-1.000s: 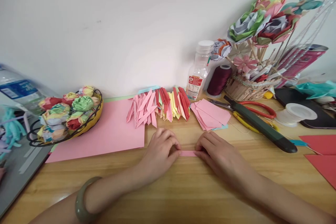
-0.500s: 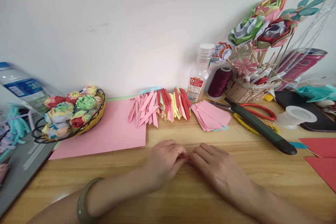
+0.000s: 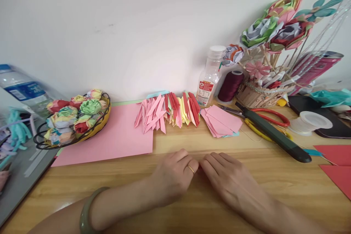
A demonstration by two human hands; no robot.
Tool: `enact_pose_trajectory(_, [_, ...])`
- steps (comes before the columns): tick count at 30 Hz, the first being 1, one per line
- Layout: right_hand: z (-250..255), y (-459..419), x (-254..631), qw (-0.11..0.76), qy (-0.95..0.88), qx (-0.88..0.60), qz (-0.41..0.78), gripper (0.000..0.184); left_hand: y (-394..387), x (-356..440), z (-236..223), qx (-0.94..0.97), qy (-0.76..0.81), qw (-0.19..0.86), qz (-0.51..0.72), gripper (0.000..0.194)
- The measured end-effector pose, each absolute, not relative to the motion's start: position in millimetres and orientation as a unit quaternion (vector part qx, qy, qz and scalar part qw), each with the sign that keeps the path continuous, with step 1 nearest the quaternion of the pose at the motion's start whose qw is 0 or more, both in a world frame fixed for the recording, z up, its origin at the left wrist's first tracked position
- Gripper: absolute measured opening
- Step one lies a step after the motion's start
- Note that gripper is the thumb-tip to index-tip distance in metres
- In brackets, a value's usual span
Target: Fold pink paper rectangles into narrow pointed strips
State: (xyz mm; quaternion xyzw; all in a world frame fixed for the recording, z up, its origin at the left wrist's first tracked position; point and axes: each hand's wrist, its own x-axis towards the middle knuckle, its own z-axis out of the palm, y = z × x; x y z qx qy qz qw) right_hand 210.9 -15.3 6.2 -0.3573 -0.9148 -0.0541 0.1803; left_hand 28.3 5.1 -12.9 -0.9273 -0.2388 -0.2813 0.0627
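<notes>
My left hand (image 3: 177,173), with a ring and a bangle, is closed low over the wooden table (image 3: 123,212). Its curled fingers come up close to those of my right hand (image 3: 226,177), which is also closed, knuckles up. Whatever the fingertips pinch is hidden beneath the knuckles. Beyond the hands lie folded strips of pink paper (image 3: 152,113), with red and yellow folded pieces (image 3: 183,108) beside them. A small stack of pink paper cards (image 3: 223,119) rests just beyond my right hand.
A basket of paper flowers (image 3: 106,115) stands at left on pink sheets (image 3: 117,139). At right are a bottle (image 3: 208,80), a maroon thread spool (image 3: 230,86), a dark green-handled cutter (image 3: 274,133), scissors (image 3: 274,115), a white spool (image 3: 309,122) and red paper (image 3: 337,179).
My left hand has rolled over, its fingers curling further under and the ring turning downward. The right hand has stayed nearly in place.
</notes>
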Motion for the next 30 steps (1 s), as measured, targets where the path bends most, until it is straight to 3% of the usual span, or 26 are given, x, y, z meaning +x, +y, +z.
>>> enact_pose_trajectory(3, [5,-16,211,0.192,-0.914,-0.354,-0.06,0.034,4,30,-11,-0.929,-0.247,0.07,-0.266,0.026])
enact_pose_trajectory(9, [3,-15,211,0.197,-0.916,-0.344,-0.061,0.038,5,29,-5,-0.916,-0.228,0.139,-0.299,0.032])
enact_pose_trajectory(16, [14,-8,226,0.198,-0.933,-0.298,-0.033,0.038,12,20,1,-0.921,-0.182,0.166,-0.301,0.019])
enact_pose_trajectory(30, [18,-3,246,0.22,-0.942,-0.253,-0.017,0.029,19,11,9,-0.928,-0.154,0.09,-0.326,0.031])
